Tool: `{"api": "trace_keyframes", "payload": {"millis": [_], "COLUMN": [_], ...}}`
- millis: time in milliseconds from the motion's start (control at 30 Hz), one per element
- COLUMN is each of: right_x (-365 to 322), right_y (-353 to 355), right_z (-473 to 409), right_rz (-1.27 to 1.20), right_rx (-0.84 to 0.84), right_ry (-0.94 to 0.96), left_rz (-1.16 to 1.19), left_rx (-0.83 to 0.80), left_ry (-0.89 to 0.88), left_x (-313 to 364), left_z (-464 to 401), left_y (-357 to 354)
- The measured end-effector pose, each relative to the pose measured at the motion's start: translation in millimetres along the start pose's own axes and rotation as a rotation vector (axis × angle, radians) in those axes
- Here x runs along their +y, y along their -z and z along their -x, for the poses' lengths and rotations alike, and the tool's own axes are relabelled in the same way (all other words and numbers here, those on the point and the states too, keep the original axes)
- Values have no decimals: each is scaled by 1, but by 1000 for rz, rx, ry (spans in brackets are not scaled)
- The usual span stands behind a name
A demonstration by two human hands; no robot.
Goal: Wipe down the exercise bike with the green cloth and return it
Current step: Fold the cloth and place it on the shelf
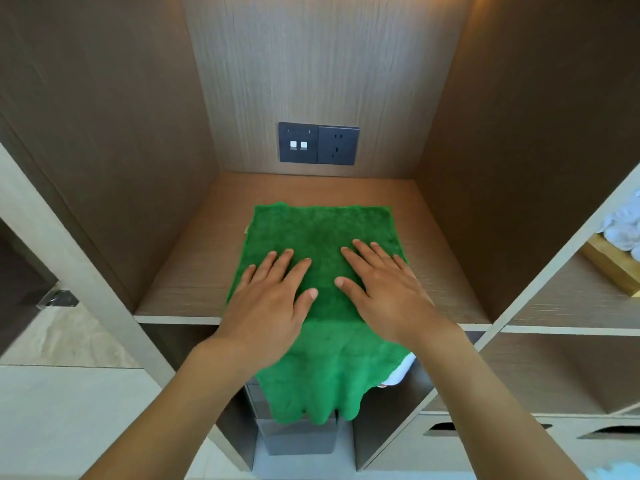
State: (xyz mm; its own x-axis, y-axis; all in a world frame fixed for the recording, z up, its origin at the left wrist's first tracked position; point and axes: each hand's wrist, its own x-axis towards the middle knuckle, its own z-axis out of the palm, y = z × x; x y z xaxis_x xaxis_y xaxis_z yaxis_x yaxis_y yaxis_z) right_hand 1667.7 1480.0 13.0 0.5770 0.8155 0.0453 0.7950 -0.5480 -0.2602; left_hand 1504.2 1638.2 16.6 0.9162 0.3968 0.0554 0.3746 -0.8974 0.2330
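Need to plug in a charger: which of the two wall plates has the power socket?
The right plate, with pin slots; the left plate has two small white squares.

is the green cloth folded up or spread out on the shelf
Spread out: the green cloth lies flat on the shelf, its front part hanging over the edge.

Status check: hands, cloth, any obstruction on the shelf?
Left hand and right hand flat, pressing the green cloth. Cloth spread on the wooden shelf, near edge draped over the front. Nothing in the way.
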Motion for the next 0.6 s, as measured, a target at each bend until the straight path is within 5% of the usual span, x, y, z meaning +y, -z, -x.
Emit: {"api": "trace_keyframes", "payload": {"millis": [600], "right_x": [16], "right_y": [25], "right_z": [-84], "right_rz": [28], "right_rx": [-95], "right_ry": [-63], "left_rz": [-2], "left_rx": [-53], "left_ry": [16], "left_x": [-24], "left_z": [-103], "left_y": [-1]}}
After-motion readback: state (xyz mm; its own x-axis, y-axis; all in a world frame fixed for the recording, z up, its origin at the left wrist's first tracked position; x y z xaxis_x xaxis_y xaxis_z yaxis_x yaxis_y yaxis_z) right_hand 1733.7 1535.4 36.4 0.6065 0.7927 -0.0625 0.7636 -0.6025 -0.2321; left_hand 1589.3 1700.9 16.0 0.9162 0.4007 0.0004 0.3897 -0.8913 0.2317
